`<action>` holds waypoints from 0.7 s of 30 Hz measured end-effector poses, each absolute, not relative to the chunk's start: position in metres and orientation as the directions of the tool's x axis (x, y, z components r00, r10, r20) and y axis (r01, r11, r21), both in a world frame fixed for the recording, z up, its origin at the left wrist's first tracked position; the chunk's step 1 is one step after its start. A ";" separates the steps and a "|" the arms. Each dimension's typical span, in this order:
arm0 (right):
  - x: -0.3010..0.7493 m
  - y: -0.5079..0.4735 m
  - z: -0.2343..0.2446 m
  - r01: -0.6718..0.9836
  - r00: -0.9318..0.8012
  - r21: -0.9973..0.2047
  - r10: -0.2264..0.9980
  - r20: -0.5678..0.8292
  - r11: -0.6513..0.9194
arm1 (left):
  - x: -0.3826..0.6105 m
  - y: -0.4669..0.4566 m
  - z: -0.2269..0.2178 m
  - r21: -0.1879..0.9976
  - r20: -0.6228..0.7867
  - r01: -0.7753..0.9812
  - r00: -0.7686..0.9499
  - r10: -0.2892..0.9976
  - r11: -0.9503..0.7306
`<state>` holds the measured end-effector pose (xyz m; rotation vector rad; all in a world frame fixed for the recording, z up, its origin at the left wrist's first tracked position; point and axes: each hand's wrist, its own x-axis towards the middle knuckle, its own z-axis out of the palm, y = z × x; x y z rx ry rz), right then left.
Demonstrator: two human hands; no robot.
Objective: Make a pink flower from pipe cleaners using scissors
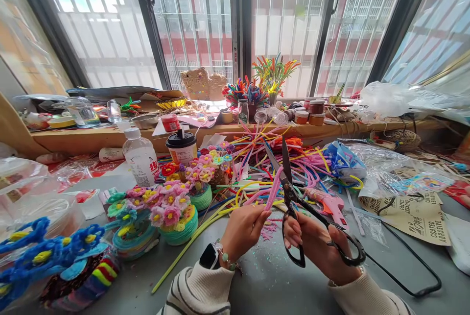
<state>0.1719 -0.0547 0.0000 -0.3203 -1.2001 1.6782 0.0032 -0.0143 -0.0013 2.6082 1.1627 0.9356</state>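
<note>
My left hand (244, 229) pinches the lower end of a pink pipe cleaner (273, 188) and holds it upright over the grey table. My right hand (317, 246) grips black scissors (293, 197) by their handles. The blades stand apart, and the pipe cleaner's tip sits between them. A smartwatch and a bead bracelet are on my left wrist. Both sleeves are cream with dark stripes. Pink trimmings lie on the table just below my hands.
A heap of coloured pipe cleaners (264, 153) lies behind my hands. Small baskets of pipe-cleaner flowers (172, 207) stand to the left, blue flowers (47, 251) beyond them. A water bottle (141, 158), a lidded cup (181, 147), a pink glue gun (328, 202) and plastic bags (389, 168) surround them.
</note>
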 end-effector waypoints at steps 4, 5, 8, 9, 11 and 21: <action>0.176 -0.055 -0.003 -0.555 -0.427 -0.832 0.859 0.281 -0.004 | 0.004 -0.015 0.000 0.368 0.472 0.639 0.497 0.728 -0.675; 0.177 -0.054 -0.003 -0.546 -0.417 -0.838 0.868 0.269 -0.003 | 0.004 -0.015 0.000 0.371 0.466 0.648 0.489 0.737 -0.665; 0.179 -0.053 -0.006 -0.512 -0.367 -0.859 0.902 0.229 0.009 | 0.003 -0.015 -0.001 0.391 0.458 0.673 0.450 0.767 -0.628; 0.179 -0.052 -0.007 -0.491 -0.346 -0.871 0.916 0.203 0.007 | 0.003 -0.015 -0.001 0.403 0.455 0.676 0.437 0.776 -0.617; 0.178 -0.051 -0.008 -0.435 -0.286 -0.900 0.947 0.145 0.006 | 0.003 -0.015 -0.001 0.427 0.449 0.677 0.416 0.790 -0.599; 0.193 -0.050 0.007 -0.209 -0.050 -0.955 0.972 0.228 0.213 | 0.001 -0.012 0.001 0.504 0.459 0.757 0.173 0.871 -0.416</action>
